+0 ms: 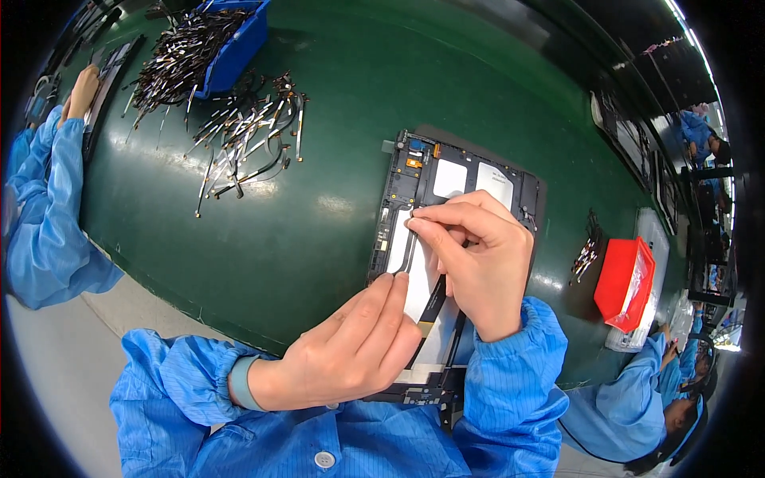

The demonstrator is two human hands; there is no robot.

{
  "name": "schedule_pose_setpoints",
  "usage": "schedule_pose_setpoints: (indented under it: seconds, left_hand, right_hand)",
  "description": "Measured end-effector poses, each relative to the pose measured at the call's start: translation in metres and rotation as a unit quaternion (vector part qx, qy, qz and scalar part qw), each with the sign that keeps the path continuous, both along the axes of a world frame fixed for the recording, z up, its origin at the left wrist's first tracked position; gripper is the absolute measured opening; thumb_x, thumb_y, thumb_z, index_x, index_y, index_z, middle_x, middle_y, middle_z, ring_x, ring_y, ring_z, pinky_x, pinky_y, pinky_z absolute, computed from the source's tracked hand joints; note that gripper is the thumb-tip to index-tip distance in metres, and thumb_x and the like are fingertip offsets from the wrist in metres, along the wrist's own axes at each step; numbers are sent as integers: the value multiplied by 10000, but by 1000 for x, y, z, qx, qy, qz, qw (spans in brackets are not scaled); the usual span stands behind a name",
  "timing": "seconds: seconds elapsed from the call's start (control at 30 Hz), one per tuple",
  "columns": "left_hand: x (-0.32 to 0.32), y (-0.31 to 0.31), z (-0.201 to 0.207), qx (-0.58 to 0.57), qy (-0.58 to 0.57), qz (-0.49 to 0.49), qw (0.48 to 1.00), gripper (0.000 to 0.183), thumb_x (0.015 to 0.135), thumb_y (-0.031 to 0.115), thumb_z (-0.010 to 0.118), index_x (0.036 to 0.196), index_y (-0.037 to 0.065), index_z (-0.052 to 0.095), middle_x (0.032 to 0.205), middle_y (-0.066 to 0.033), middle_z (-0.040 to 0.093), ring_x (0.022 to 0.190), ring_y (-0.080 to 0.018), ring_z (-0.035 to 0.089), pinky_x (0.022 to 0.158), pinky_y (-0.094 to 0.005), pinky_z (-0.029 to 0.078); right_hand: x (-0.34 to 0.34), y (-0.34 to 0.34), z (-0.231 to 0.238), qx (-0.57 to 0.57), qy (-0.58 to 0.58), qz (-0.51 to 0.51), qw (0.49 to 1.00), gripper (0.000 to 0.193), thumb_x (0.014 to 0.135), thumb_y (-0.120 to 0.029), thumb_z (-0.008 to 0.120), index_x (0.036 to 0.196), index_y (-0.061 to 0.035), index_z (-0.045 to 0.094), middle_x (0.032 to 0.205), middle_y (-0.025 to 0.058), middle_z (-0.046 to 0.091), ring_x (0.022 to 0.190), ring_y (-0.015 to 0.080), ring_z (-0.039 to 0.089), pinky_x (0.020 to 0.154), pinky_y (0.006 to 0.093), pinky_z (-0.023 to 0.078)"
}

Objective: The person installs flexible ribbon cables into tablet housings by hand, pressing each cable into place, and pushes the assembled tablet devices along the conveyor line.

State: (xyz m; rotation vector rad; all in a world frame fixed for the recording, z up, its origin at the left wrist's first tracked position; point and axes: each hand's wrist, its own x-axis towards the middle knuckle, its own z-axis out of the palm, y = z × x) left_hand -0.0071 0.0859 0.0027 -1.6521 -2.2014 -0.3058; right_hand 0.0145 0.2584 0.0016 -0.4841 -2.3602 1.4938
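Observation:
An opened tablet (450,179) lies in front of me, its inner side with black frame, white panels and small orange and blue parts facing up. A thin black flex cable (409,248) runs along its left part. My right hand (486,251) pinches the cable's upper end between thumb and forefinger. Lower down, the fingertips of my left hand (351,342) are pressed together on the same cable at the tablet's left edge. Both hands cover much of the tablet's middle and lower part.
On the green table (335,103), a blue bin (239,52) overflows with flex cables beside a loose cable pile (247,139). At right are a red bin (625,283) and a small cable bunch (588,251). Co-workers in blue sleeves (64,191) sit at both sides.

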Motion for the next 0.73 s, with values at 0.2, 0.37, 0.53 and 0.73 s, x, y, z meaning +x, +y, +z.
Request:
schedule_pose_setpoints:
  seconds: [0.2, 0.37, 0.53, 0.73]
  left_hand:
    - [1, 0, 0, 3, 3, 3, 1000, 127, 840, 143, 560, 753, 54, 586, 990, -139, 690, 982, -220, 657, 849, -272, 548]
    - [-1, -2, -1, 12, -4, 2, 1000, 134, 836, 146, 553, 760, 44, 595, 984, -139, 687, 979, -227, 657, 867, -281, 547]
    - [-2, -1, 2, 11, -1, -5, 1000, 137, 835, 149, 546, 757, 46, 592, 961, -131, 684, 982, -224, 654, 885, -289, 544]
    - [-3, -4, 5, -11, 3, -5, 1000, 151, 837, 198, 565, 781, 61, 595, 1002, -130, 682, 1010, -226, 648, 901, -275, 533]
  right_hand:
    - [1, -6, 6, 30, -38, -39, 998, 216, 777, 37, 733, 989, 11, 701, 834, 73, 629, 536, 64, 560, 443, 214, 421]
    - [34, -22, 16, 308, 16, 132, 942, 365, 723, 17, 624, 1081, 82, 617, 982, 141, 581, 930, 303, 590, 756, 375, 501]
    - [34, -27, 15, 373, -1, 114, 921, 395, 725, -17, 617, 1109, 77, 616, 1011, 137, 565, 915, 302, 571, 764, 383, 488]
    - [13, -17, 24, 409, -48, 118, 904, 414, 732, -45, 628, 1138, 39, 620, 1055, 127, 555, 993, 306, 535, 847, 371, 447]
